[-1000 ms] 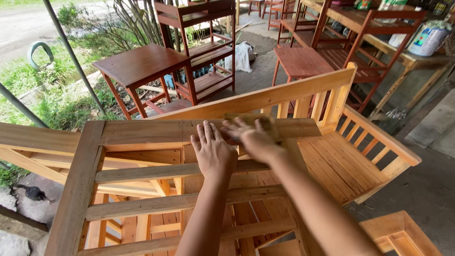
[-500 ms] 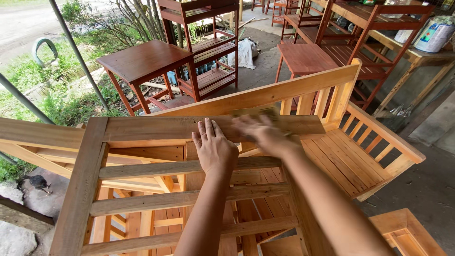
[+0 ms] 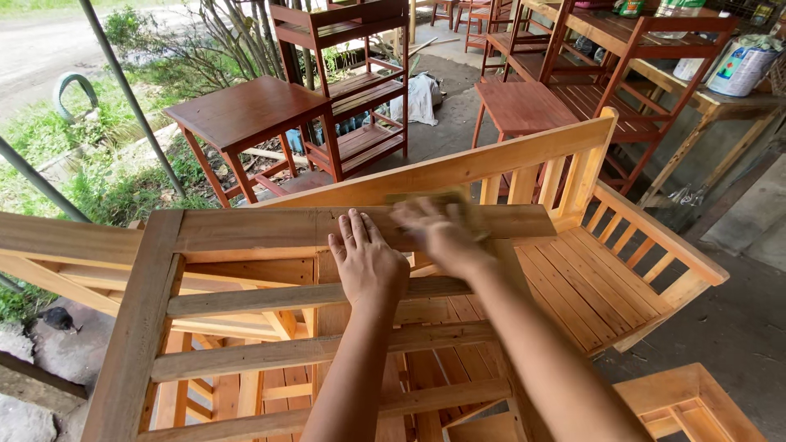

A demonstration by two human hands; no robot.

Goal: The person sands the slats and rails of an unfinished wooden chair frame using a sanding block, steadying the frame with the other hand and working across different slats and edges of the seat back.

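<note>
Head view: left hand flat, grip spread on wooden rail; blurred right hand presses sandpaper; white-blue bucket far right.

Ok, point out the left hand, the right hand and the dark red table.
left hand (image 3: pixel 366 263), head view, back of hand.
right hand (image 3: pixel 434 233), head view, blurred knuckles.
dark red table (image 3: pixel 246 110), head view, tabletop.

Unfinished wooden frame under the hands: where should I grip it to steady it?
Grip the top rail from above, left of the left hand. It lies flat and bare there, with open gaps beneath for fingers to wrap. The right hand is blurred on the same rail.
</note>
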